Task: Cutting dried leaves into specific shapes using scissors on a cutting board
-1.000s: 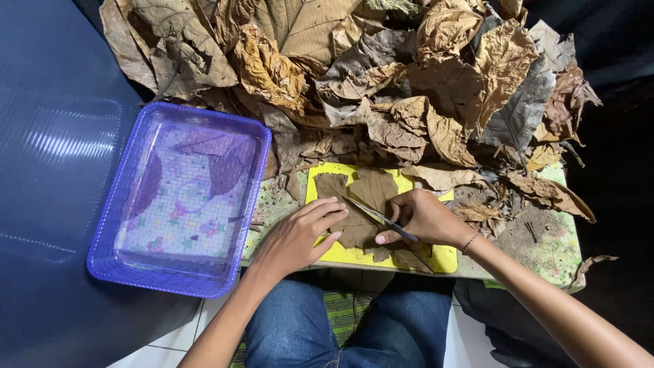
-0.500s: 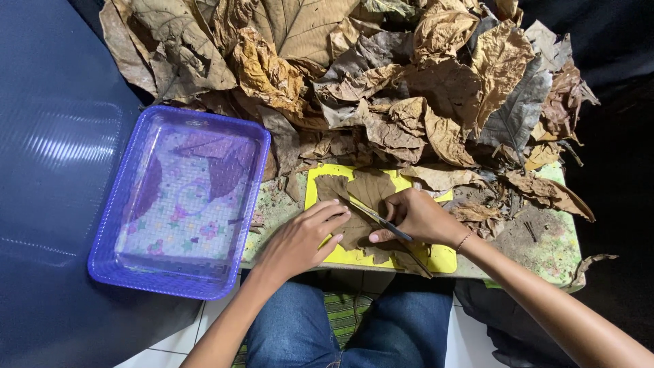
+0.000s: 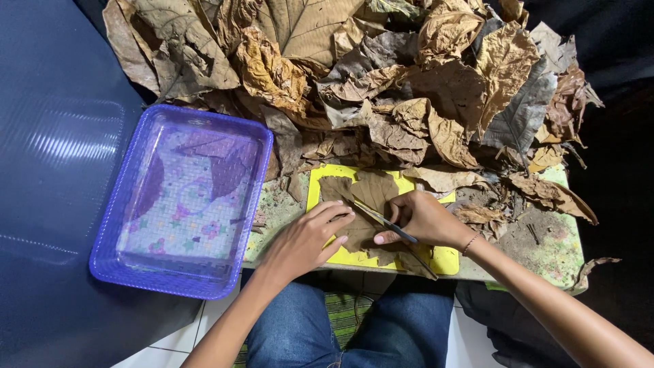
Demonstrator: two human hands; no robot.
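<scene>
Brown dry leaf (image 3: 368,204) lies flat on a yellow mat (image 3: 446,259) at lower centre of the frame, partly hidden under both hands. I see my left hand (image 3: 306,238) pressing it down, fingers spread flat, grasping nothing. My right hand (image 3: 422,218) has its grip clenched on a thin blade tool (image 3: 381,219), whose tip I can't make out against the leaf. Upper frame is heaped with dried leaves (image 3: 381,75); a purple tray (image 3: 102,262) sits left on the table (image 3: 552,255).
</scene>
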